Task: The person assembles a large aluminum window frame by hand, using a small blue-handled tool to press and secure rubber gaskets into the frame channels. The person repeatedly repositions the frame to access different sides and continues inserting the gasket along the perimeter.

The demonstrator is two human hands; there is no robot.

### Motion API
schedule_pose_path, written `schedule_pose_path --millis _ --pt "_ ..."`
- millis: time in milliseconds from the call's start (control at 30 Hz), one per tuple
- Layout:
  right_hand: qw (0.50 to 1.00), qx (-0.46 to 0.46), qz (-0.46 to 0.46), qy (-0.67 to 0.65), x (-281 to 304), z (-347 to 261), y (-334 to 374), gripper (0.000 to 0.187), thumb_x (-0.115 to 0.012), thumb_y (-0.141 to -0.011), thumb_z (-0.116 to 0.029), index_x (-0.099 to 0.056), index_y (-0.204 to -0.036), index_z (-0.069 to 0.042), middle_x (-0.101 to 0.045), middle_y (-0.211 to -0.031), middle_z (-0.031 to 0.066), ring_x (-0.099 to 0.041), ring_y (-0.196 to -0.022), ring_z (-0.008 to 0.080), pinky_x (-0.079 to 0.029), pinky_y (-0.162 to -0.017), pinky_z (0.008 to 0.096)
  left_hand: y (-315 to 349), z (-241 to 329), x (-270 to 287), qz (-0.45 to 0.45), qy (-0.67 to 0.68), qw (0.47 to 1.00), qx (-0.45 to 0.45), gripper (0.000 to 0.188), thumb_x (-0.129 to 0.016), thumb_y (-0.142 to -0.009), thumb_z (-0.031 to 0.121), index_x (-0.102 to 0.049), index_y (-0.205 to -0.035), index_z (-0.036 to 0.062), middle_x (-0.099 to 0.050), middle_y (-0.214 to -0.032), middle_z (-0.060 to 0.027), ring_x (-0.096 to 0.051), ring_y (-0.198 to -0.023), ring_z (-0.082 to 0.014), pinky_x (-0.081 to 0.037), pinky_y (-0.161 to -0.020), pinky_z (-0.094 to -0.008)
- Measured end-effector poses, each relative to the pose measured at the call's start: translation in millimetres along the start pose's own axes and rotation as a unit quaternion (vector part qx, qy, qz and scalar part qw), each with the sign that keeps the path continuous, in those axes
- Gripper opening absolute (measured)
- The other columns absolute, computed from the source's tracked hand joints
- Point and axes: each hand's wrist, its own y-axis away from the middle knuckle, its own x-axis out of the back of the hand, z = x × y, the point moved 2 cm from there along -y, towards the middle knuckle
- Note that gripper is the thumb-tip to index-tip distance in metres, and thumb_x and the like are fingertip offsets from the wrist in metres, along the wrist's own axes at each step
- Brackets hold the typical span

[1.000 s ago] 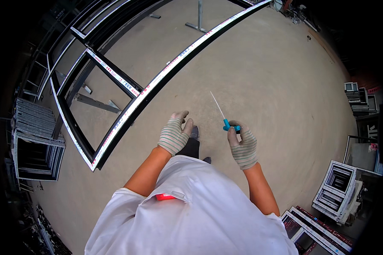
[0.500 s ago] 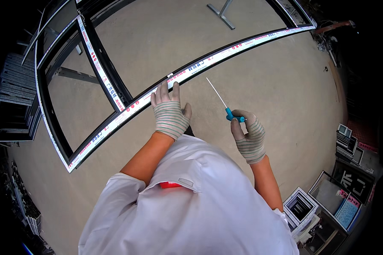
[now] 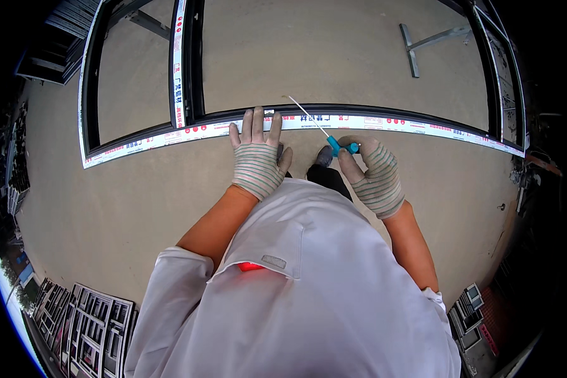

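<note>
A large window frame (image 3: 359, 123) of black profile, covered with white printed film, stretches across the view ahead of me. My left hand (image 3: 257, 160), in a striped glove with bare-looking grey fingertips, lies on its near bar with the fingers spread. Just beyond the fingertips is a small white piece (image 3: 269, 113) on the bar's inner edge. My right hand (image 3: 379, 176), gloved alike, grips a screwdriver (image 3: 332, 145) by its teal handle. The thin shaft points up and left, its tip over the bar's far edge; whether it touches cannot be told.
Grey metal stand legs (image 3: 412, 53) show through the frame opening. Stacked frames (image 3: 101, 321) lean at the lower left, with more frames (image 3: 467, 312) at the lower right. My shoe (image 3: 324, 156) is on the concrete floor below the near bar.
My view has turned, so the frame now runs nearly level. The screwdriver has come closer to my left hand, its shaft now crossing the near bar. My left hand stays on the bar.
</note>
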Motion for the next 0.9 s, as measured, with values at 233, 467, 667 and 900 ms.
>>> schedule_pose_path --millis 233,467,667,900 --pt "0.991 0.061 -0.116 -0.024 27 21 -53 0.021 -0.071 -0.093 -0.018 -0.071 -0.108 -0.004 -0.072 -0.095 0.0158 -0.069 -0.085 0.0325 -0.054 -0.073 0.0415 -2 13 -5 -0.003 -0.035 0.996 0.087 0.093 -0.076 -0.082 0.039 -0.035 -0.161 0.0119 -0.031 -0.162 -0.0291 -0.024 -0.152 -0.0479 -0.009 -0.119 -0.0736" --pt "0.975 0.076 -0.203 0.056 29 -1 -94 0.021 -0.065 -0.097 -0.023 -0.068 -0.096 -0.002 -0.068 -0.080 0.0183 -0.067 -0.077 0.0362 -0.053 -0.071 0.0427 -3 13 -11 0.011 -0.033 0.994 0.105 0.091 -0.077 -0.078 0.030 -0.039 -0.159 0.0160 -0.037 -0.159 -0.0215 -0.030 -0.150 -0.0434 -0.013 -0.118 -0.0743" --pt "0.966 0.067 -0.247 0.037 14 -12 -117 0.027 -0.065 -0.098 -0.027 -0.067 -0.094 0.000 -0.067 -0.079 0.0198 -0.067 -0.074 0.0377 -0.053 -0.068 0.0431 -6 7 -17 0.024 -0.018 0.995 0.097 0.085 -0.076 -0.077 0.024 -0.044 -0.155 0.0164 -0.042 -0.155 -0.0194 -0.036 -0.146 -0.0411 -0.019 -0.113 -0.0761" --pt "0.944 -0.066 -0.321 0.029 -6 -35 -149 0.028 -0.065 -0.098 -0.027 -0.065 -0.093 0.000 -0.062 -0.073 0.0197 -0.059 -0.063 0.0306 -0.047 -0.061 0.0416 -9 1 -12 0.024 0.026 0.995 0.088 0.081 -0.075 -0.076 0.020 -0.046 -0.152 0.0167 -0.045 -0.151 -0.0182 -0.040 -0.143 -0.0399 -0.022 -0.110 -0.0764"
